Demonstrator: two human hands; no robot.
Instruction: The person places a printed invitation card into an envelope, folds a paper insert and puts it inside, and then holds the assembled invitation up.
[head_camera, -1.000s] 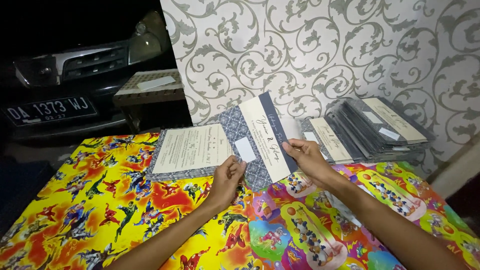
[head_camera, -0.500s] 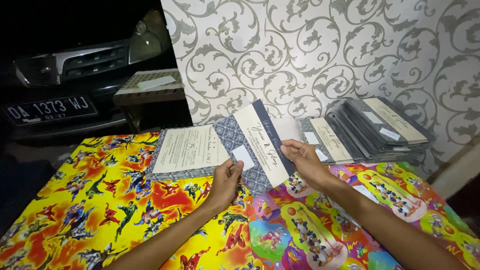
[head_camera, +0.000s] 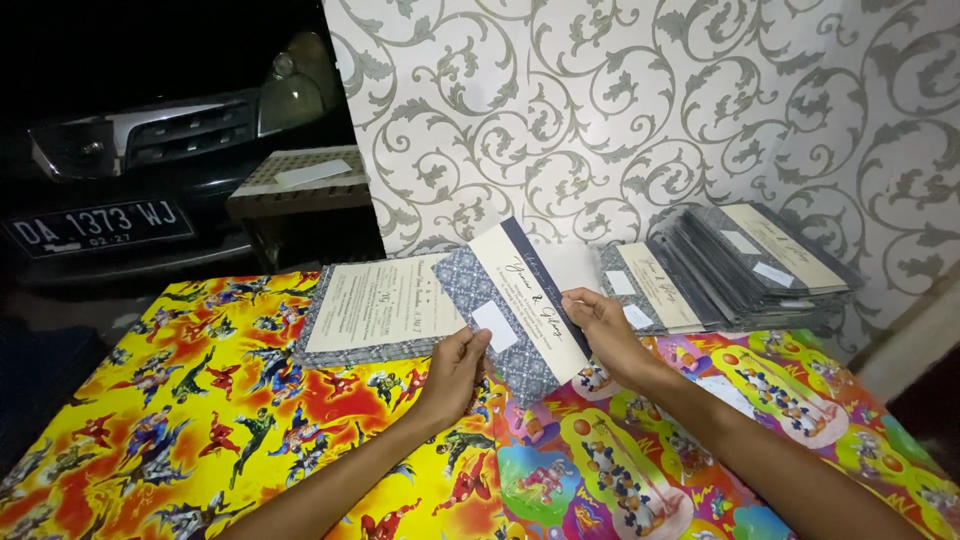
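Note:
A folded card (head_camera: 510, 305) with a grey patterned cover, a cream panel, a dark stripe and a small white label is held tilted above the table. My left hand (head_camera: 455, 365) grips its lower left edge. My right hand (head_camera: 600, 325) holds its right edge, fingers curled over the cream panel. Just left of it lies an open card (head_camera: 375, 305) with a cream printed sheet on a patterned border, flat on the bright cartoon-printed cloth (head_camera: 200, 420).
A slanted stack of several similar cards (head_camera: 740, 265) leans at the back right against the scroll-patterned wall (head_camera: 620, 110). Beyond the table's left side a dark car front (head_camera: 150, 150) and a small wooden stand (head_camera: 300, 185) sit in the dark.
The held card has shifted slightly left and lower, tilting more toward me. Both hands kept their grip and moved with it.

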